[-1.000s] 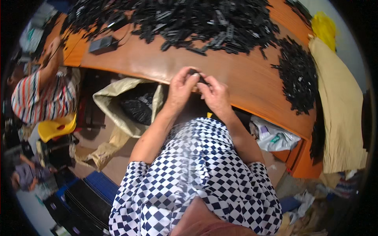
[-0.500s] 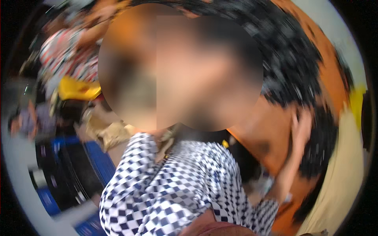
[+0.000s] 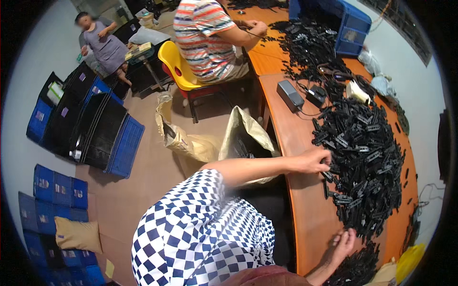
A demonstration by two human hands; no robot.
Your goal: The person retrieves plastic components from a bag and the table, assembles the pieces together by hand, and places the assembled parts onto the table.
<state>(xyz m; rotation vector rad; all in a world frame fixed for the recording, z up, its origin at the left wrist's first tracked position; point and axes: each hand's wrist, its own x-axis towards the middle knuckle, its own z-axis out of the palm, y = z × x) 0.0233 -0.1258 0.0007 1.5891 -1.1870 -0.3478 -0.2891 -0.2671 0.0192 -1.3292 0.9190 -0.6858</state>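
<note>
A large heap of small, long black plastic pieces (image 3: pixel 367 162) lies on the orange-brown table (image 3: pixel 310 209). At its left edge, my left hand (image 3: pixel 311 161) pinches what looks like one of these black pieces between thumb and fingers. Nearer to me, my right hand (image 3: pixel 342 243) is held beside the heap's lower edge with its fingers curled; whatever is in them is too small to make out. A second, smaller mound of black pieces (image 3: pixel 355 267) lies just beyond that hand. Checkered sleeves and cloth cover my upper arms and body.
A black power adapter (image 3: pixel 290 96) with a cable lies farther up the table. Beyond it, a blue crate (image 3: pixel 353 31) spills more black pieces. One co-worker in a striped shirt (image 3: pixel 205 38) sits on a yellow chair (image 3: pixel 177 64). Open sacks (image 3: pixel 243 128) and stacked blue crates (image 3: pixel 125 148) stand left.
The view has turned and sharpened from heavy blur. My right hand, stretched out beside the black pieces before, is now curled. My left hand now shows at the heap.
</note>
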